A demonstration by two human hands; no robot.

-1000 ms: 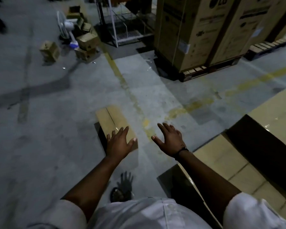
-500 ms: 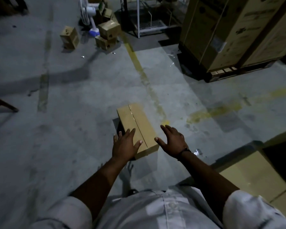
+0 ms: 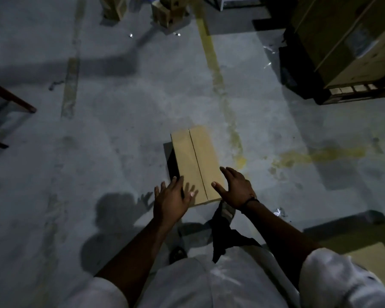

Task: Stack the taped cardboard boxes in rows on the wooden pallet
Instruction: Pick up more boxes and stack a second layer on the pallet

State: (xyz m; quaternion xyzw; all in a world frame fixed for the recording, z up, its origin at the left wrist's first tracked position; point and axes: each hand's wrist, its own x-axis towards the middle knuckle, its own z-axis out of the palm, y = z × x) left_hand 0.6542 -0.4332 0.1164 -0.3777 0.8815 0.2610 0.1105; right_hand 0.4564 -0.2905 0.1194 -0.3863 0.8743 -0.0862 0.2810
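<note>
A long taped cardboard box [image 3: 196, 161] lies on the concrete floor in front of me, its seam running lengthwise. My left hand [image 3: 172, 201] reaches over the box's near left corner with fingers spread and straight. My right hand [image 3: 236, 188] hovers at the near right corner, also spread, thumb over the top face. Whether either hand touches the box is unclear. Stacked flat boxes [image 3: 369, 252] show at the lower right edge; the pallet under them is hidden.
A large carton [image 3: 351, 41] stands on a dark pallet [image 3: 342, 94] at the upper right. Small boxes [image 3: 167, 12] lie on the floor far ahead. A dark furniture leg [image 3: 11, 96] juts in at the left. A faded yellow line [image 3: 220, 90] crosses the floor.
I have moved closer to the box and the view has tilted down. Both hands have come nearer its near corners. The stacked boxes on the right have slid mostly out of view.
</note>
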